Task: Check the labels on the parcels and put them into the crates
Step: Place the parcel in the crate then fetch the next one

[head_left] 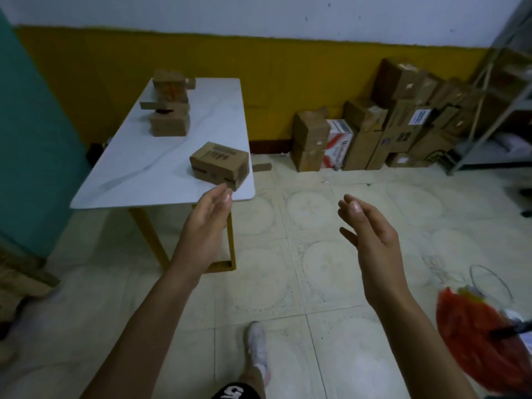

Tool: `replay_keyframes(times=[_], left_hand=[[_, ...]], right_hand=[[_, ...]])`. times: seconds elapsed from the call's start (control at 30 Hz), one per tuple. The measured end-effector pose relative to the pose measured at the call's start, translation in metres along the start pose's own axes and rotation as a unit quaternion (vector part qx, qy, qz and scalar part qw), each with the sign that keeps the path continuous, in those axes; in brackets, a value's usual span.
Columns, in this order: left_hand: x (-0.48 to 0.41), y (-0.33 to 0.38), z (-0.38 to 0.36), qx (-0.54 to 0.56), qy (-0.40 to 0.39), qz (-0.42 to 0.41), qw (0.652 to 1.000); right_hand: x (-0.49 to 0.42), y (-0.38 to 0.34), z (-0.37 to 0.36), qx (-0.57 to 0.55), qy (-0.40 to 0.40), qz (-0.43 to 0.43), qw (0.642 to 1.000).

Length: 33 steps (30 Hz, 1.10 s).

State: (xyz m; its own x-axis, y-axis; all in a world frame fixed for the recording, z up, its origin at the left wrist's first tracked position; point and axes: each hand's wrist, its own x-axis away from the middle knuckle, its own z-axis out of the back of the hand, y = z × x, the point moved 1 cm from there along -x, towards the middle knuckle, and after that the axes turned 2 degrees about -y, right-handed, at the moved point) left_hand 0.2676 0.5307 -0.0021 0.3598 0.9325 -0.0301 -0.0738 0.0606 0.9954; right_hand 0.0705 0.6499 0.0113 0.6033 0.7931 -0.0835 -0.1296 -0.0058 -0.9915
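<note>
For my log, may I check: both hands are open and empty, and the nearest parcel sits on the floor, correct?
Not quite: the head view shows the nearest parcel on the table, at its near right corner, not on the floor. The left hand and right hand are indeed open and empty.

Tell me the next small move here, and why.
Probably close both hands on the nearest parcel at the near corner of the table and lift it. The left hand is open with fingers at that box's near edge, the right hand is open over the floor, and neither holds anything. Its printing is too blurred to read from here.
</note>
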Motion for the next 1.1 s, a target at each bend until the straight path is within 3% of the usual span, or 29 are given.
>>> replay_keyframes(times=[0.27,0.47,0.63,0.9,1.1], left_hand=[[-0.181,-0.006,-0.068,0.071,0.033,0.017,0.997],[-0.289,-0.016,-0.112,0.146,-0.048,0.017,0.988],[-0.371,-0.031,-0.139,0.188,-0.083,0.082,0.975],[-0.540,-0.055,-0.190,0.182,0.045,0.094,0.978],[-0.640,-0.059,-0.217,0.246,0.132,0.109,0.954]], right_hand=[[-0.189,0.010,-0.004,-0.003,0.002,-0.002,1.000],[-0.302,0.042,0.001,-0.115,-0.022,-0.079,0.990],[-0.397,0.079,0.006,-0.151,-0.039,-0.119,0.981],[-0.611,0.115,-0.005,-0.170,-0.136,-0.128,0.967],[-0.749,0.125,-0.031,-0.163,-0.233,-0.150,0.947]])
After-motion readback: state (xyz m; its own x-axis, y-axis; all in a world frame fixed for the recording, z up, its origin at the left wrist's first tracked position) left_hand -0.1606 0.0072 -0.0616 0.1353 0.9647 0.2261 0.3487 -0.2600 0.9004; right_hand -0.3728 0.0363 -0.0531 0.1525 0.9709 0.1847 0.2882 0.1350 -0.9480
